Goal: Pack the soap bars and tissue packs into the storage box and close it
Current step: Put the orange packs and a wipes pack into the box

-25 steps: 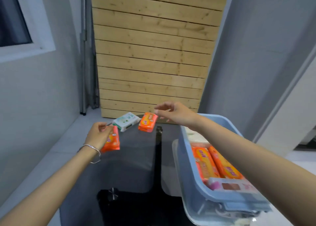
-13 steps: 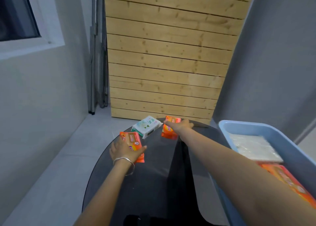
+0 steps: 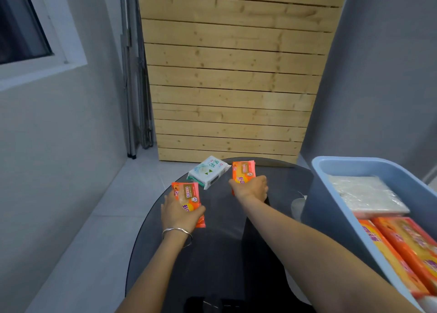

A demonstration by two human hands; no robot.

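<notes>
My left hand (image 3: pixel 181 212) grips an orange soap bar (image 3: pixel 186 194) just above the dark glass table (image 3: pixel 212 253). Further out, my right hand (image 3: pixel 250 188) grips a second orange soap bar (image 3: pixel 243 170) near the table's far edge. Between the two bars lies a white and green tissue pack (image 3: pixel 209 172), flat on the glass and touched by neither hand. The blue storage box (image 3: pixel 331 194) stands open at the right, holding a clear-wrapped white pack (image 3: pixel 364 194) and several orange soap bars (image 3: pixel 406 249).
A pale wooden slat panel (image 3: pixel 231 76) leans against the wall behind the table. Folded metal frames (image 3: pixel 134 76) stand in the left corner. Grey walls flank both sides, with a window (image 3: pixel 21 28) at upper left and tiled floor (image 3: pixel 82 230) left of the table.
The view swung left, so the box now sits at the right edge. Both hands lowered toward the table, each still holding its orange soap bar.
</notes>
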